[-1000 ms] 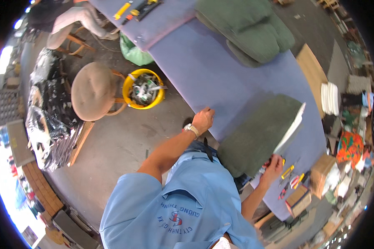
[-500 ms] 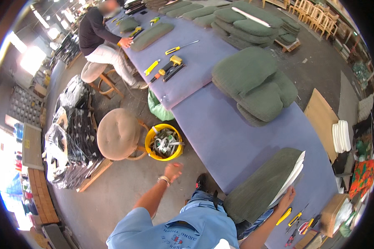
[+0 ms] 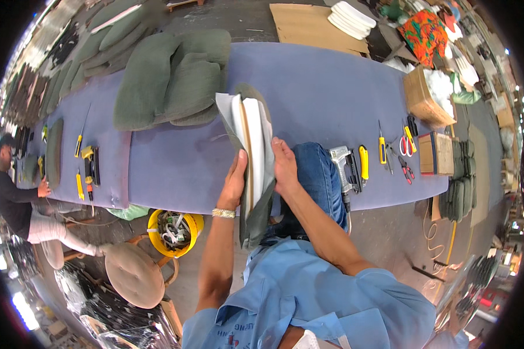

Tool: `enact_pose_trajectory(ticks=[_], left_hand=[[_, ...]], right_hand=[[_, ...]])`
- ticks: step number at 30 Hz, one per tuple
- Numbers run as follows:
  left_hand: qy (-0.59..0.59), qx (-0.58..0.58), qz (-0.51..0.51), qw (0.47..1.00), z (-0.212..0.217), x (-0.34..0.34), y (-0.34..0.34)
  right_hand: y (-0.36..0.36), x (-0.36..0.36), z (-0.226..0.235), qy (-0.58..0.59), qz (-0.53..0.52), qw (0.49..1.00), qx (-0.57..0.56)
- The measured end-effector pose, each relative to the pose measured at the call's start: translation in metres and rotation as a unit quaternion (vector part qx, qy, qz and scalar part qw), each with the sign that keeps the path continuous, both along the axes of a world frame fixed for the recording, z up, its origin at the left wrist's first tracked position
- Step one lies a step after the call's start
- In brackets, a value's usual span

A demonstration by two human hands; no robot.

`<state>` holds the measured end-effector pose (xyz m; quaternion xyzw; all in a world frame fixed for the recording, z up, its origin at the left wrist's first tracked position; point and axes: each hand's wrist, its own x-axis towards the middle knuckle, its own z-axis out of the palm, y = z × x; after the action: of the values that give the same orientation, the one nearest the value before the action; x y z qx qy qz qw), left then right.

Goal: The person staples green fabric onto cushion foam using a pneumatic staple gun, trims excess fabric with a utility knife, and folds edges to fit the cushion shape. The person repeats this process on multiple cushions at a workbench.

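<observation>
A dark green fabric cushion (image 3: 256,224) is held up on edge in front of me. Its open side faces up and shows white foam layers (image 3: 254,125) with a thin brown board edge between them. My left hand (image 3: 236,180) grips its left side, thumb along the fabric. On the other side my right hand (image 3: 284,166) has its fingers closed on the cushion's edge. Right of that hand, beside blue denim (image 3: 317,174), lie a silver staple gun (image 3: 347,168) and a yellow utility knife (image 3: 364,161).
Green cushions (image 3: 174,81) are piled on the blue-covered table (image 3: 326,81). Screwdriver (image 3: 382,148), scissors (image 3: 404,146) and pliers (image 3: 406,170) lie by a cardboard box (image 3: 428,96). A yellow bucket (image 3: 157,241) of scraps and a stool (image 3: 133,274) stand left. Another person (image 3: 17,203) works far left.
My view has turned right. The cushion has been lifted off the table and tipped on edge. My left hand, empty before, now grips it, and my right hand holds its other side.
</observation>
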<state>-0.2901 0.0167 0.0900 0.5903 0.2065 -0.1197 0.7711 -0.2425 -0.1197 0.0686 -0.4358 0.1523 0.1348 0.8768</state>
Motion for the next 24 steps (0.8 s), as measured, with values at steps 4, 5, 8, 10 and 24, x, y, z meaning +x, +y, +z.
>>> enact_pose_trajectory(ticks=[4,5,8,10,24], left_hand=[[-0.073,0.163,-0.175,0.968,0.062,-0.018,0.015],[-0.073,0.206,-0.22,0.951,0.067,-0.02,0.016],[-0.105,0.308,-0.245,0.913,0.065,-0.045,-0.006],[-0.097,0.381,-0.27,0.879,0.053,-0.053,-0.039],[-0.186,0.296,-0.29,0.891,0.023,-0.08,-0.052]], right_hand=[[-0.005,-0.051,0.033,0.005,0.037,0.999,0.024],[-0.01,-0.063,0.031,0.001,0.049,0.999,0.022],[-0.054,-0.1,0.025,0.002,0.151,0.985,-0.085],[-0.088,-0.113,0.026,-0.021,0.197,0.951,-0.236],[-0.102,-0.112,0.242,-0.594,0.138,0.791,0.051]])
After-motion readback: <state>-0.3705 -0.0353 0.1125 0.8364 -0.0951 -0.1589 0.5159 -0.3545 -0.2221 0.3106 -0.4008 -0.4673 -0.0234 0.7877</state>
